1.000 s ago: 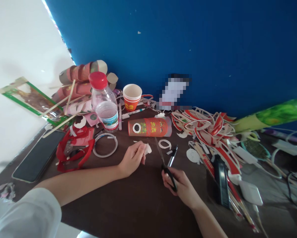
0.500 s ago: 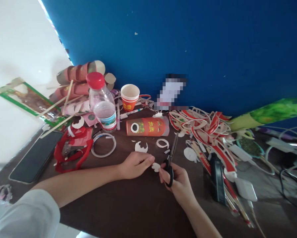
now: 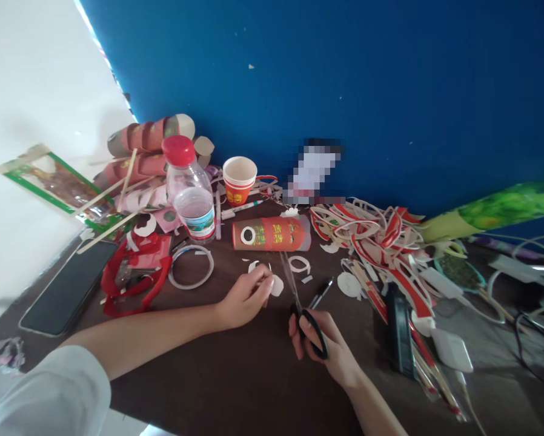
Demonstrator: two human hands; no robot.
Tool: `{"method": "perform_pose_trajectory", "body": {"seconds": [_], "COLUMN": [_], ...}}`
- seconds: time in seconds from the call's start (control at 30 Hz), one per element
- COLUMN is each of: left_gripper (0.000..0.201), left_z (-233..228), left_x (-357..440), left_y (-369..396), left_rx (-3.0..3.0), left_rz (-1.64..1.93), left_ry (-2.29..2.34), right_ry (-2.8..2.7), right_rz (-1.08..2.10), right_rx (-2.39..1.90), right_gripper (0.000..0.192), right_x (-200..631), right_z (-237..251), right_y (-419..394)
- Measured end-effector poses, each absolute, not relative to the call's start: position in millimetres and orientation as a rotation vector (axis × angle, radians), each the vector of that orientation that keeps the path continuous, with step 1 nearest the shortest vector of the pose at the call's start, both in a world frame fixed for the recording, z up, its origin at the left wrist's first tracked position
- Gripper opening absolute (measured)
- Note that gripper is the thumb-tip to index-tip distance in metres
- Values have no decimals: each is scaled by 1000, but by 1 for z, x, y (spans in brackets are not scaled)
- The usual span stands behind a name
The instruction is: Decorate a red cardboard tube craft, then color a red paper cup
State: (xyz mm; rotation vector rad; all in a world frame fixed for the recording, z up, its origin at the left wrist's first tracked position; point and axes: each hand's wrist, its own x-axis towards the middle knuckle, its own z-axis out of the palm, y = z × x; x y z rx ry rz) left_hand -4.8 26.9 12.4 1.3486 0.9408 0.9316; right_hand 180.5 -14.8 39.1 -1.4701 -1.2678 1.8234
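Note:
My left hand (image 3: pixel 243 297) pinches a small white paper cut-out (image 3: pixel 276 285) just above the dark brown table (image 3: pixel 235 375). My right hand (image 3: pixel 325 346) grips black-handled scissors (image 3: pixel 299 297) with the blades spread apart, one tip pointing toward the cut-out. Just beyond my hands lies an orange paper tube (image 3: pixel 272 234) on its side with a round hole in it. Small white scraps and a white paper ring (image 3: pixel 300 264) lie between the tube and my hands.
A water bottle with a red cap (image 3: pixel 189 195), stacked paper cups (image 3: pixel 240 180), a tape ring (image 3: pixel 191 274), a red bag (image 3: pixel 133 272) and a phone (image 3: pixel 67 289) sit left. Red-white paper strips (image 3: pixel 376 233), a black device (image 3: pixel 398 330) and cables fill the right. A blue wall stands behind.
The scissors went from shut and upright to spread apart, and my right hand drew back toward me. My left hand moved the cut-out slightly up and left, away from the right hand.

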Motion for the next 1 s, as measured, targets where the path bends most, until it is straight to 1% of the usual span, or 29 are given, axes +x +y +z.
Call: {"method": "perform_pose_trajectory", "body": {"seconds": [0.13,0.43,0.73,1.0], "left_gripper": [34,28,25,25], "left_z": [7,9,11,12], "left_x": [-4,-3,-4,-5], "left_y": [26,26,28,29], "left_rx": [1316,1281,1385,1391], "left_rz": [986,1018,933,937], "left_ry": [965,1019,1033,1003], "right_ry": [-1340,-1347,-1347,-1324], "right_rz": [1896,1909,1928,1932], "right_rx": [-1414,-1407,-1400,-1392], "right_gripper": [58,59,59,59], "right_x": [179,178,178,178], "right_z": [41,38,41,39], "right_y": [-16,-16,-16,-15]}}
